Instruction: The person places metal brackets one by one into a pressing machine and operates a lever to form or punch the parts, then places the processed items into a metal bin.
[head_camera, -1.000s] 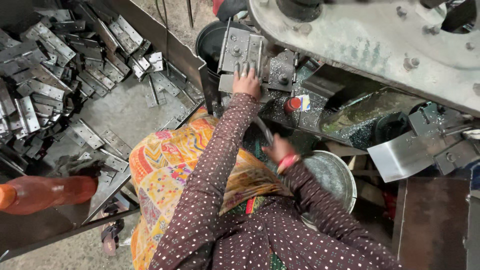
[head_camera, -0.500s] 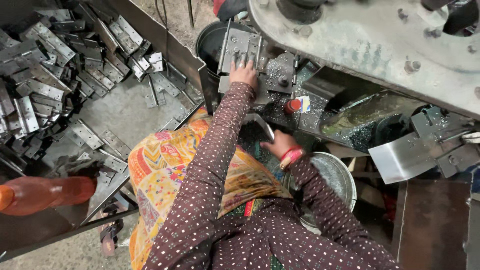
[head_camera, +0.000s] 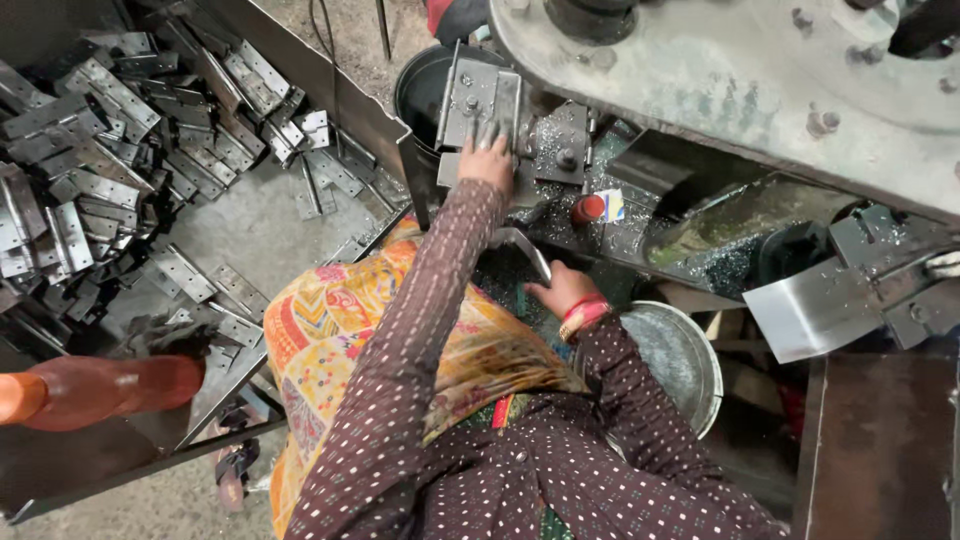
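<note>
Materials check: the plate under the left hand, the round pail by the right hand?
Plate under the left hand: looks like bare steel, dull grey with punched holes. Pail beside the right hand: probably galvanised or tinned sheet metal, with a pale grey sheen and rolled rim.

A dark maroon sleeve patterned with small pale dots is worn on both arms. A cloth in orange and yellow, printed with pink and red motifs, is draped over the lap. Red and gold bangles are seen at the right wrist. Dull grey is shown by the metal plate and by the heap of hinge pieces. A small cap is coloured red. The round pan is silvery grey. A reddish-orange bottle is seen at the left.
</note>
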